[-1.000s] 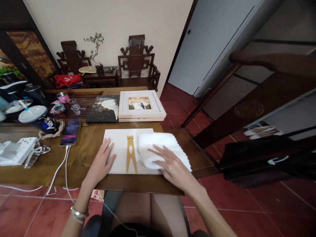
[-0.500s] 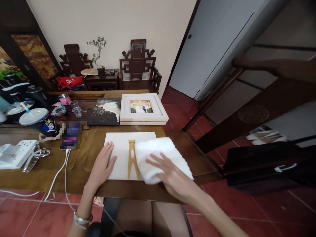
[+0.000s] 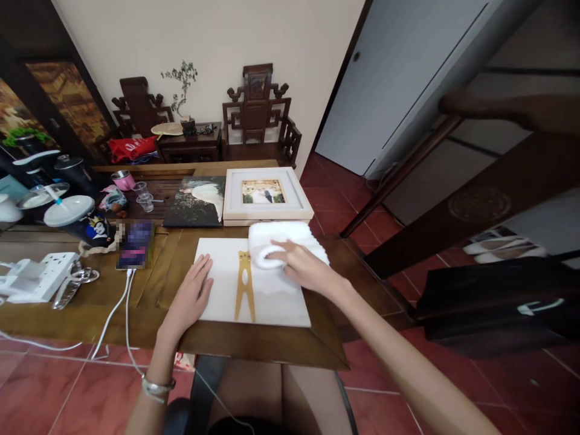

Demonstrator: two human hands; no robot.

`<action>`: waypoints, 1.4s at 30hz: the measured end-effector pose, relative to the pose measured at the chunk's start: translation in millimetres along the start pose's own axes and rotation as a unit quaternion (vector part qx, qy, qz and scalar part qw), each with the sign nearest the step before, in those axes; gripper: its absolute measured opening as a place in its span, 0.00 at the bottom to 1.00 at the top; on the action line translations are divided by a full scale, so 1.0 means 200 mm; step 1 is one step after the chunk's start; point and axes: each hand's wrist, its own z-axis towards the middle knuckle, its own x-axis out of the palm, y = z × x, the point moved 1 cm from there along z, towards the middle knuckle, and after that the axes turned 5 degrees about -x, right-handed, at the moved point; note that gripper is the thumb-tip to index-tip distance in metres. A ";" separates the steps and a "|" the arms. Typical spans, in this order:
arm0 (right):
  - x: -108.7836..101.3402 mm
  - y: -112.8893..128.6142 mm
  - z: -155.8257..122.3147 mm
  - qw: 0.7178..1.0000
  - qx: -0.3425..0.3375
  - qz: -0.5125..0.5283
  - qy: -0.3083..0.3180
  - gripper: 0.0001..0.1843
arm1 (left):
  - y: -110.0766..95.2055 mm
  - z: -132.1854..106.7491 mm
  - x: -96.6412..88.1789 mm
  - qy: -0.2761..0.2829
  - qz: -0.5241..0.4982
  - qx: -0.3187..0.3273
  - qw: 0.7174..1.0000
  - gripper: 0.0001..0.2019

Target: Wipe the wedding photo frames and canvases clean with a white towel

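Observation:
A white flat board (image 3: 276, 305) with a gold clothespin-shaped figure (image 3: 244, 287) lies at the near edge of the wooden table (image 3: 149, 314). My left hand (image 3: 190, 296) rests flat on the board's left side, fingers spread. My right hand (image 3: 301, 266) presses a white fluffy cloth (image 3: 281, 238) onto the board's far right corner, fingers bent over the cloth.
Beyond the board lie a white framed photo (image 3: 265, 196) and a dark photo canvas (image 3: 194, 202). To the left are a phone (image 3: 135, 244) with white cable, a power strip (image 3: 38, 278), cups and pots. A dark wooden stand (image 3: 453, 199) rises at the right over red tiles.
My right hand has slid the cloth from the board's near right part to its far right corner. The left hand has stayed on the board.

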 end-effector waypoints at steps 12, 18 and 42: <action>0.04 0.38 -0.42 0.998 -0.066 -0.002 0.010 0.27 | -0.01 0.01 0.02 -0.020 -0.006 -0.007 1.000 0.23; 0.00 0.42 -0.48 0.995 -0.064 0.033 0.063 0.26 | 0.00 0.01 0.02 -0.019 0.004 0.004 1.000 0.22; -0.01 0.48 -0.50 0.988 -0.063 0.011 0.138 0.26 | 0.00 0.02 0.03 -0.016 0.018 0.007 1.000 0.23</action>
